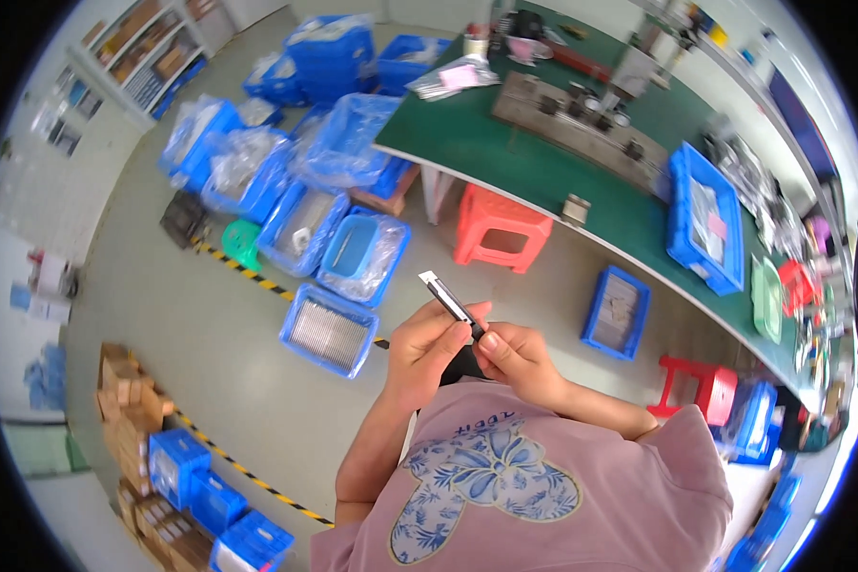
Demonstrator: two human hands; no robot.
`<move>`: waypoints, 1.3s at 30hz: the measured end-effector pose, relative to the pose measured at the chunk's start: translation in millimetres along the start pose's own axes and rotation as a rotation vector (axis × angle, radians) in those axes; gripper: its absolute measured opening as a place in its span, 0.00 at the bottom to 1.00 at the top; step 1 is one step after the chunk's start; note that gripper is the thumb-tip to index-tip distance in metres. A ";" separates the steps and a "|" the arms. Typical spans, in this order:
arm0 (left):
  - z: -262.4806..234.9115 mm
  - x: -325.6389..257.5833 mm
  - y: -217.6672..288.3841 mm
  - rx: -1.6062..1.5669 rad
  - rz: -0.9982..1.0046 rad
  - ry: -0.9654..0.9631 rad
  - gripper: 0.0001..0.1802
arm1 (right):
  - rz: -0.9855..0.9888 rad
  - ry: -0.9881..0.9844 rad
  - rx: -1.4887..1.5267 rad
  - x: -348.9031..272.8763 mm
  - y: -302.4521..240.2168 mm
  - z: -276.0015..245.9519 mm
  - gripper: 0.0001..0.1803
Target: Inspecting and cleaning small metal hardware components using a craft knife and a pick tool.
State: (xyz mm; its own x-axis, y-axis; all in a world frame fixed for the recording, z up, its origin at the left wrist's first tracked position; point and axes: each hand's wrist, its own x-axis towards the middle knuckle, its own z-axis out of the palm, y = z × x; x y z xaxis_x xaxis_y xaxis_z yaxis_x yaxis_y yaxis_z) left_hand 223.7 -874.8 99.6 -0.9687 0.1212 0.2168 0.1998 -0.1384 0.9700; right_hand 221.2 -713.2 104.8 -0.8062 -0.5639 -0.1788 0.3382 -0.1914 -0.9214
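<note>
A slim utility knife with a dark body and a pale, angled tip is held in front of my chest, pointing away and to the left. My left hand is closed around its middle, thumb on top. At the near end, my right hand pinches the dark handle between thumb and fingers. Both hands almost touch each other, and my fingers hide part of the handle. Whether the pale tip is bare blade or part of the casing is too small to tell.
A green-topped workbench runs along the right, bearing a metal fixture and a blue crate. Red stools stand by it. Blue bins crowd the floor ahead; cardboard boxes line the left.
</note>
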 end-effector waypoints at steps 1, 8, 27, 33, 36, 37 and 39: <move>6.1 1.8 -2.2 -0.020 -0.006 -0.024 0.12 | 0.004 0.041 0.015 -7.2 0.0 -1.8 0.18; 96.9 29.9 -18.6 -0.158 -0.093 -0.454 0.11 | -0.164 0.449 0.150 -92.3 5.0 -38.0 0.18; 544.0 -111.9 -69.9 -0.337 -0.369 -1.584 0.14 | -0.618 1.566 0.148 -456.4 81.5 -144.7 0.12; 655.8 -142.8 -106.5 -0.341 -0.373 -1.901 0.14 | -0.715 1.849 0.274 -515.1 94.5 -195.1 0.13; 716.8 -141.1 -126.5 -0.384 -0.469 -1.979 0.14 | -0.664 1.944 0.244 -543.9 90.1 -239.1 0.13; 739.2 -139.8 -133.1 -0.405 -0.472 -1.992 0.14 | -0.677 1.974 0.214 -553.8 89.3 -258.8 0.13; 787.0 -136.7 -141.2 -0.450 -0.424 -1.965 0.13 | -0.686 2.017 0.250 -573.9 79.4 -299.1 0.13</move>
State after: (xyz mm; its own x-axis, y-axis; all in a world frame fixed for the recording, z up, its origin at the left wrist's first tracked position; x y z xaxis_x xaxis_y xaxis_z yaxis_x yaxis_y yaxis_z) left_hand 444.0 -98.3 19.5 0.5462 0.8269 0.1339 -0.2852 0.0333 0.9579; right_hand 565.5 -164.5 31.1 -0.0233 0.9939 -0.1075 -0.2530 -0.1099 -0.9612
